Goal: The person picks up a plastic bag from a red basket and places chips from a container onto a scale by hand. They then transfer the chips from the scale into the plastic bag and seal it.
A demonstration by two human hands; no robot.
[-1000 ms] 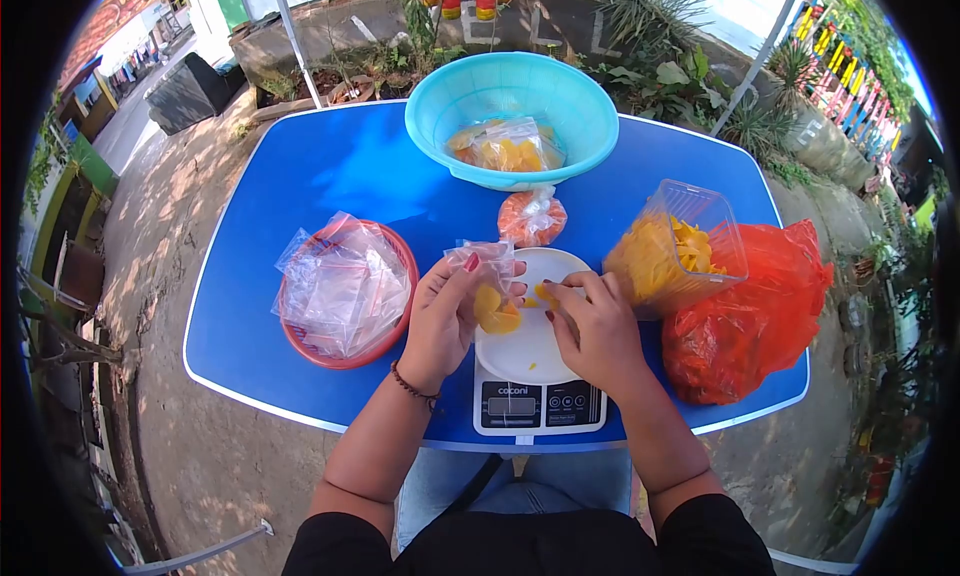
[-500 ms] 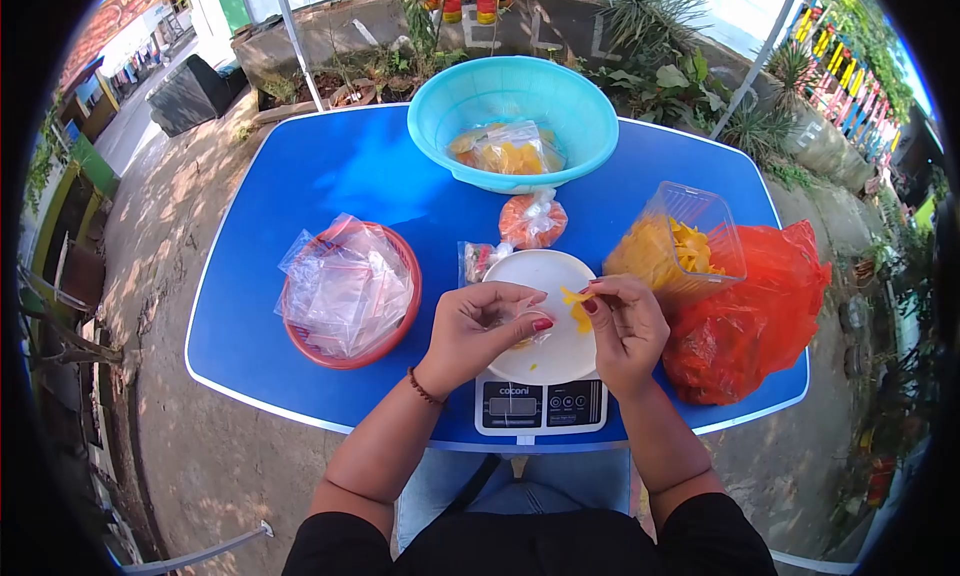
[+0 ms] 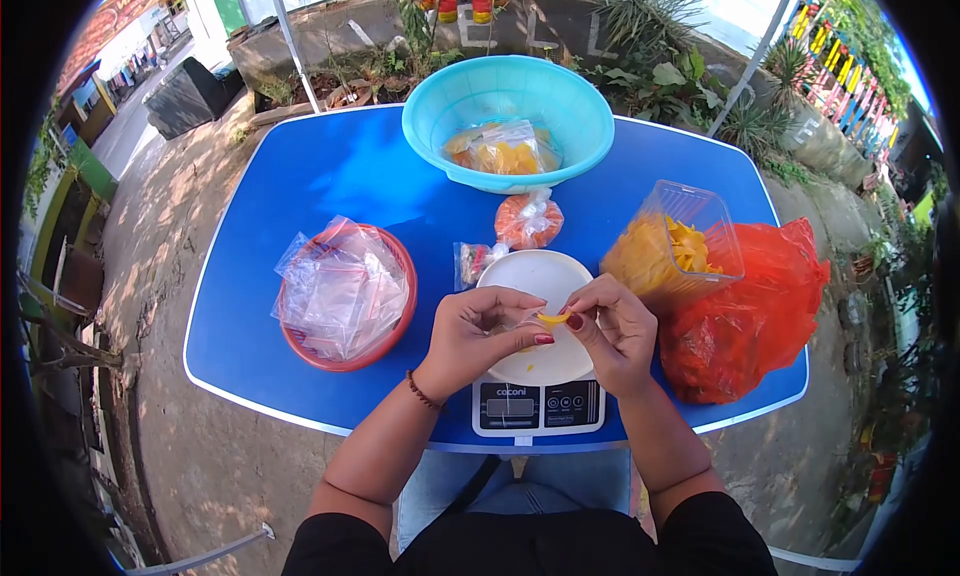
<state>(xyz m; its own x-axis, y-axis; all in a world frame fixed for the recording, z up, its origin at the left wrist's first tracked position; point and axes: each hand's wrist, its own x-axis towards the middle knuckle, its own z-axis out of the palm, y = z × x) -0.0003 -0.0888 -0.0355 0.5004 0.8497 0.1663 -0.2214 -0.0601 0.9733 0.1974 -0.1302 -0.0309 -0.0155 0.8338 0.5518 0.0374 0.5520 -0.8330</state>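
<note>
Since everything is spread over one blue counter, each supply lies within the person's reach. At the far edge, a teal bowl holds filled packets of yellow pieces, well apart from the hands. On the right, a red plastic bag lies bunched against a clear tub. The tub is tilted toward the person, which would make its yellow chips easy to reach. On the left, a red basket carries a loose heap of empty clear bags.

Nearest the person stands a digital scale. Its white plate is bare on the far half, while both hands hover over the near half and hide it.

The left hand is curled, thumb and fingertips pinched on what looks like a small clear bag, though its outline is faint. The right hand is closed at the fingertips on a single yellow chip, which it holds right at the left hand's fingers.

Just beyond the plate lie a tied orange packet and a smaller packet. Neither gets in the hands' way.
</note>
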